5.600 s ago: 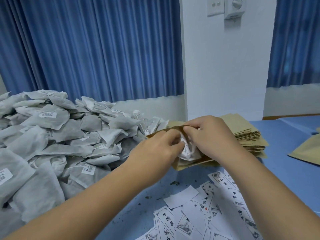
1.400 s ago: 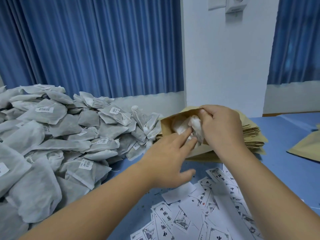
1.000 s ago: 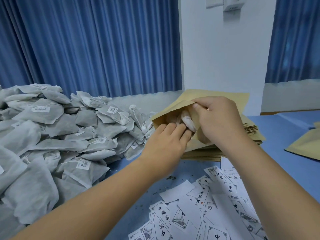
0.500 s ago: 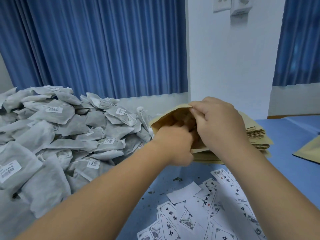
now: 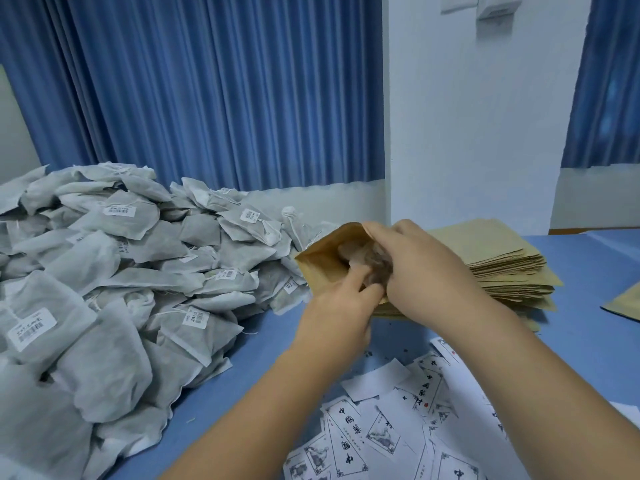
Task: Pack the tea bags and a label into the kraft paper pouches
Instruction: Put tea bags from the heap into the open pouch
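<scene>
While left hand (image 5: 337,313) and right hand (image 5: 426,271) grip 1 pouch (image 5: 318,266), tea bags (image 5: 138,271) crowd the blue table (image 5: 588,323) before curtains (image 5: 225,98).

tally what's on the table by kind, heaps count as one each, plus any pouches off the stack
tea bag heap: 1
kraft pouch stack: 1
label spread: 1
open pouch gripped by the right hand: 1
flat pouch at the right edge, cut off by the frame: 1
Total: 5
</scene>
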{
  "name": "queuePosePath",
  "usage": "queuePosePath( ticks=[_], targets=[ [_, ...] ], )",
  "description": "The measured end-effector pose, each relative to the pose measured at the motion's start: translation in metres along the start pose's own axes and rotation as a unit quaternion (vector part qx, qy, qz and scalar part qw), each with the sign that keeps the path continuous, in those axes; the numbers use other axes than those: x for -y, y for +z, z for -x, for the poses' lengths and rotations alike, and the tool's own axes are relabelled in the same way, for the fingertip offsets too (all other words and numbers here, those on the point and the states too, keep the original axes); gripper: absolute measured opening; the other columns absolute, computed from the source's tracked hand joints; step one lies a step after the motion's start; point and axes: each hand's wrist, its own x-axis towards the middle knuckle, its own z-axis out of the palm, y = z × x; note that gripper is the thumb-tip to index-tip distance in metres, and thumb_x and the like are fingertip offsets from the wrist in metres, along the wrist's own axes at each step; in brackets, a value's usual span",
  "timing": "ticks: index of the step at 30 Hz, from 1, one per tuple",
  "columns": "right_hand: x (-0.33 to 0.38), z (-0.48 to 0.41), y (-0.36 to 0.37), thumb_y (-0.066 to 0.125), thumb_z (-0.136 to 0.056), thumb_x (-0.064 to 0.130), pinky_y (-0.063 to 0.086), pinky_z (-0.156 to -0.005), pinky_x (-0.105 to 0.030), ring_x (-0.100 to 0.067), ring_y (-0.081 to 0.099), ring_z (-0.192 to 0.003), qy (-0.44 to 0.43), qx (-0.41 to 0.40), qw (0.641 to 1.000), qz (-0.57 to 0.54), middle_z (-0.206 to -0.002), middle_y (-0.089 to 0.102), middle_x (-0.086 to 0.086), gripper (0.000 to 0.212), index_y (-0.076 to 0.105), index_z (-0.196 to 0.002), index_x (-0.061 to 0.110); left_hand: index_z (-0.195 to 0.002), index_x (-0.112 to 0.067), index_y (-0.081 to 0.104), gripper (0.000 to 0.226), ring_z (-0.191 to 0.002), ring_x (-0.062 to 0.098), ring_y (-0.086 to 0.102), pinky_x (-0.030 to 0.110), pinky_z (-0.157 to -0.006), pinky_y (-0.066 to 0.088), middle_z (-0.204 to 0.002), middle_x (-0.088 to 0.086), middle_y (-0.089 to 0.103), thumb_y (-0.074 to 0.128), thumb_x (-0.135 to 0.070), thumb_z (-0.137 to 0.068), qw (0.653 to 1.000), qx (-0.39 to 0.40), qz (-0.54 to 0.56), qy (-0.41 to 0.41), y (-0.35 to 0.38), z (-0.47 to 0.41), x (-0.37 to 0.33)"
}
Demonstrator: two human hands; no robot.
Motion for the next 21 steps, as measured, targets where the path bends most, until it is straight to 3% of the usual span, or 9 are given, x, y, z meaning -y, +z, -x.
queuePosePath(
  ticks=[2,4,7,9,13,15,18,21],
  targets=[
    [-0.001,0.000,-0.002,0.053,-0.078,0.011,0.037,-0.062,-0.030,-0.020,0.047,-0.082,0.017,-0.015,1.000,0.010,-0.099,0.044,0.004,0.063,0.041,-0.133,0.039,-0.102,-0.010,0.070,0.028,-0.075,0.027,0.062,0.027,-0.056,0.043,-0.123,0.009,0.060,0.047,-0.021,-0.090,0.998,0.007,0.057,0.039,-0.005,0.007,0.006],
    [-0.001,0.000,-0.005,0.050,-0.078,0.011,0.039,-0.066,-0.031,-0.024,0.050,-0.088,0.033,-0.019,0.999,0.012,-0.101,0.047,0.001,0.059,0.046,-0.131,0.035,-0.107,-0.015,0.069,0.032,-0.086,0.018,0.060,0.028,-0.066,0.047,-0.124,0.002,0.055,0.043,-0.029,-0.094,0.995,-0.021,0.092,0.039,-0.012,0.017,0.014],
    [0.003,0.001,-0.008,0.037,-0.066,0.032,0.041,-0.069,-0.033,-0.025,0.048,-0.088,0.063,-0.012,0.998,-0.016,-0.097,0.046,-0.001,0.060,0.053,-0.123,0.032,-0.091,-0.012,0.069,0.027,-0.078,0.018,0.057,0.030,-0.064,0.048,-0.103,0.001,0.055,0.047,-0.026,-0.088,0.987,-0.123,0.093,-0.053,-0.021,0.029,0.034],
    [0.003,0.000,-0.008,0.040,-0.069,0.026,0.040,-0.068,-0.033,-0.024,0.047,-0.086,0.070,-0.014,0.997,-0.013,-0.095,0.045,0.000,0.053,0.056,-0.119,0.032,-0.082,-0.008,0.070,0.023,-0.073,0.027,0.057,0.036,-0.062,0.048,-0.092,0.007,0.058,0.050,-0.020,-0.083,0.983,-0.143,0.034,-0.112,-0.026,0.033,0.054],
    [0.002,0.000,-0.007,0.046,-0.073,0.008,0.042,-0.068,-0.034,-0.023,0.047,-0.084,0.069,-0.011,0.998,-0.006,-0.090,0.043,0.003,0.051,0.057,-0.115,0.034,-0.074,-0.005,0.068,0.007,-0.071,0.036,0.056,0.044,-0.062,0.046,-0.081,0.014,0.059,0.065,-0.010,-0.071,0.970,-0.078,-0.125,-0.194,-0.029,0.052,0.090],
    [0.002,-0.001,-0.005,0.047,-0.073,0.006,0.042,-0.068,-0.033,-0.023,0.047,-0.084,0.068,-0.013,0.998,-0.008,-0.087,0.041,0.006,0.054,0.057,-0.116,0.036,-0.079,-0.007,0.069,0.020,-0.075,0.037,0.058,0.045,-0.065,0.043,-0.082,0.013,0.060,0.074,-0.005,-0.060,0.954,-0.025,-0.190,-0.230,-0.025,0.064,0.102],
    [0.001,-0.002,-0.002,0.047,-0.071,0.003,0.039,-0.066,-0.032,-0.021,0.047,-0.085,0.069,-0.017,0.997,-0.013,-0.085,0.038,0.010,0.062,0.055,-0.121,0.040,-0.092,-0.008,0.069,0.034,-0.081,0.037,0.058,0.044,-0.067,0.039,-0.087,0.013,0.063,0.076,-0.003,-0.060,0.930,0.012,-0.229,-0.287,-0.021,0.073,0.117],
    [-0.001,-0.002,-0.002,0.046,-0.070,0.004,0.039,-0.065,-0.032,-0.020,0.047,-0.084,0.063,-0.022,0.998,-0.020,-0.084,0.041,0.011,0.059,0.058,-0.117,0.039,-0.085,-0.010,0.071,0.029,-0.080,0.036,0.058,0.044,-0.068,0.038,-0.083,0.010,0.065,0.082,-0.009,-0.058,0.926,0.009,-0.229,-0.300,-0.023,0.075,0.125]
  ],
)
